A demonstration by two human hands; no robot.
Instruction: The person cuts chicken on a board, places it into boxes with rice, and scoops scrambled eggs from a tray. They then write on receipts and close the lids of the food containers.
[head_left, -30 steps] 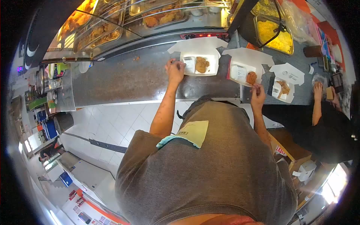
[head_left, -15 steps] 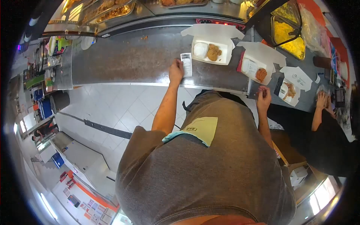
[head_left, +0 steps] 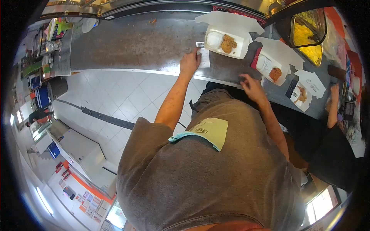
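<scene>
My left hand (head_left: 189, 63) is at the counter's front edge, its curled fingers gripping the left side of a printed paper receipt (head_left: 204, 61). Just beyond the receipt is an open white takeaway box (head_left: 238, 52) holding a wrapped white round bundle (head_left: 214, 40) and a piece of fried chicken (head_left: 228, 44). My right hand (head_left: 253, 89) hovers at the counter edge, fingers bent and apart, with nothing visible in it. Right of it, a second open box (head_left: 265, 69) holds a white packet and fried chicken (head_left: 275, 74). A third open box (head_left: 301, 98) also contains chicken.
A dark metal counter (head_left: 127, 46) runs along the front, with the display case above it. A tray of yellow food (head_left: 308, 38) stands at the right. Beyond the boxes, a co-worker's hand (head_left: 334, 92) reaches over the counter. White floor tiles (head_left: 119, 96) show below.
My right hand has moved left and up toward the counter edge, its fingers spreading. My left hand stays at the receipt. The view has shifted slightly. The co-worker's arm has moved.
</scene>
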